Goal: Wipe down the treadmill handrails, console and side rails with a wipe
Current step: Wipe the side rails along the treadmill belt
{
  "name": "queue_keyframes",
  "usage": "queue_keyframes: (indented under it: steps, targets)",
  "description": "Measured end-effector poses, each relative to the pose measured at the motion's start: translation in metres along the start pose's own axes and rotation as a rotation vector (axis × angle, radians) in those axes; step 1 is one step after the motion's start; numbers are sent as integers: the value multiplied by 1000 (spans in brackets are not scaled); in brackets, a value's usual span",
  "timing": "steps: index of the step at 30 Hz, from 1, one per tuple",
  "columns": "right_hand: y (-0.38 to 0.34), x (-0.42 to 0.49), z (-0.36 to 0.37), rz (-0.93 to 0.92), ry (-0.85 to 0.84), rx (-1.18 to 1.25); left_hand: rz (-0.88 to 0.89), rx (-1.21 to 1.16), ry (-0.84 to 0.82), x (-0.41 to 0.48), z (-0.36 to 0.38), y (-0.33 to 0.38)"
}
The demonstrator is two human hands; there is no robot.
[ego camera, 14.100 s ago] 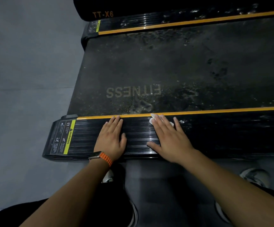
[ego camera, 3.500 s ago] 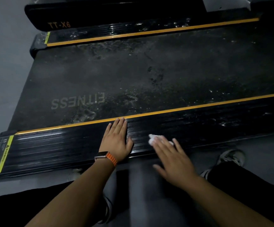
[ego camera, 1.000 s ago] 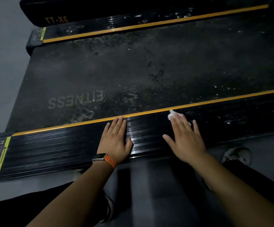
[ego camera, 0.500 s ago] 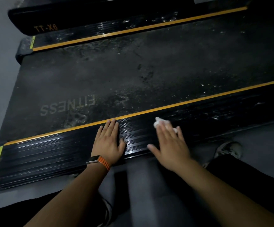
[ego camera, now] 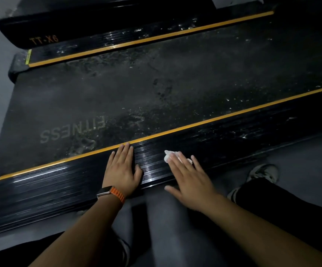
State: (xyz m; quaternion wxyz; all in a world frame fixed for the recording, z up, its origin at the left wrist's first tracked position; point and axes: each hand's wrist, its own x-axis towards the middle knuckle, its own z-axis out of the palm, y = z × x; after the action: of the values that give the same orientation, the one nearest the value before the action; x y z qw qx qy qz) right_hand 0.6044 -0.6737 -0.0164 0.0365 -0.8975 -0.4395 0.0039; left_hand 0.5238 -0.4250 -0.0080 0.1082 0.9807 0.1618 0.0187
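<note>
On the near black ribbed side rail [ego camera: 69, 182], the right hand [ego camera: 191, 180] presses a crumpled white wipe [ego camera: 168, 156] with fingers [ego camera: 177, 163] spread; the left hand [ego camera: 120, 168] rests flat, fingers together.

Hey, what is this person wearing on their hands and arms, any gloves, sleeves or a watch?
No gloves, and no sleeves show on either forearm. The left hand has a watch at the wrist, with a ridged orange strap and a pale metallic case. The right hand and wrist are bare.

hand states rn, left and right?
Left hand: open, flat on the near side rail, holding nothing.
Right hand: open, straight fingers pressing the wipe onto it.
</note>
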Motion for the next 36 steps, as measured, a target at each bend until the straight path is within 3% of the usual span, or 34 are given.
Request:
queue_keyframes:
  steps: [4,7,11,14,18,21,27,33,36]
  targets:
    - [36,-20,-5,85,4,-36,-2,11,-7,0,1,0]
    - [23,-21,-1,154,39,21,-11,16,4,0,1,1]
    - [-12,-12,8,-34,55,43,-22,55,5,-1,0,3]
    - [16,-21,2,-93,49,-24,-65,81,-10,2,1,14]
    - [77,-49,-5,114,34,-59,-94,80,-21,7,4,33]
    - [70,-45,-4,209,19,-29,-100,70,-36,12,4,43]
    - [47,-13,-2,17,-10,-8,-61,60,-61,22,9,65]
    - [71,-16,-7,252,-24,49,-39,30,-61,22,9,64]
    - [41,4,-6,167,-51,91,-40,35,-45,22,11,63]
